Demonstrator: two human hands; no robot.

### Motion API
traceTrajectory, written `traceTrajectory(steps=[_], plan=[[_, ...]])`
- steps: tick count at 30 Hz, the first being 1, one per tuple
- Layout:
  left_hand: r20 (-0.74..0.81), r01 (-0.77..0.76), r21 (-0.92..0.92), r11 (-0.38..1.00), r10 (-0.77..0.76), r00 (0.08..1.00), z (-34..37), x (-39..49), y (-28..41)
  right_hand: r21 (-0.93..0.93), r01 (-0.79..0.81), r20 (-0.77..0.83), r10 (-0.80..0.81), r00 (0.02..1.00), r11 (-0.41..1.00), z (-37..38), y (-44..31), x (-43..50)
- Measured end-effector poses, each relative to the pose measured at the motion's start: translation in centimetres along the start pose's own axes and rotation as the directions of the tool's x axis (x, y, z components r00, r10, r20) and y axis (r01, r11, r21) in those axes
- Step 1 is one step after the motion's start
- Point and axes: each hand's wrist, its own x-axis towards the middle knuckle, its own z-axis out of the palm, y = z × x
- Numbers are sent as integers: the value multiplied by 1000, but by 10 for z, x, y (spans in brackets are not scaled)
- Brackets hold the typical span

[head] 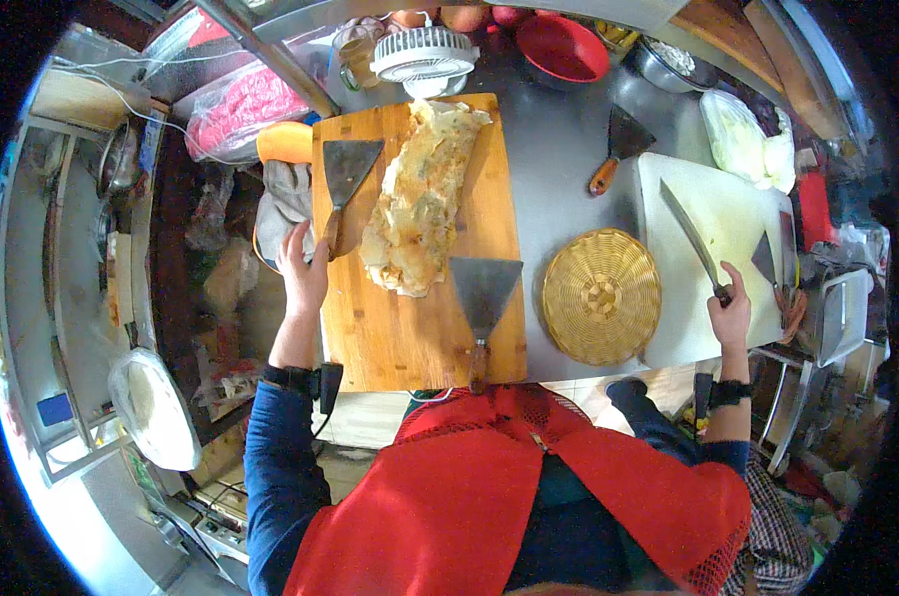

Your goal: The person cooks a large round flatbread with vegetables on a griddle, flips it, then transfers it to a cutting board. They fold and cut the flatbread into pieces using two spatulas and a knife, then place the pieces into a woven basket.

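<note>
A long flat piece of browned, flaky filled pastry (423,201) lies lengthwise on a wooden cutting board (367,335). My left hand (304,272) is at the board's left edge, fingers apart, beside the wooden handle of a broad metal scraper (347,167). Whether it touches that handle I cannot tell. A second scraper (485,294) lies near the board's front right, its handle towards me. My right hand (730,309) grips the dark handle of a long-bladed knife (688,227) over the white cutting board (673,313). The blade points away and to the left.
Between the boards sits a round woven basket lid (602,298). Another scraper (619,141) lies behind it, and one more (766,261) on the white board. A white fan (426,58), a red bowl (561,48) and wrapped cabbage (732,138) stand at the back. Grey fabric (285,194) lies left.
</note>
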Motion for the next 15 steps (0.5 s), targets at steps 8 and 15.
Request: traceTrajectory(steps=[8, 15], plan=[[-85, -367, -210, 906, 357, 930, 19, 69, 70, 261, 286, 270, -354, 895, 922, 69, -201, 29], [57, -325, -431, 842, 384, 921, 40, 93, 118, 57, 575, 266, -567, 779, 816, 125, -295, 49]])
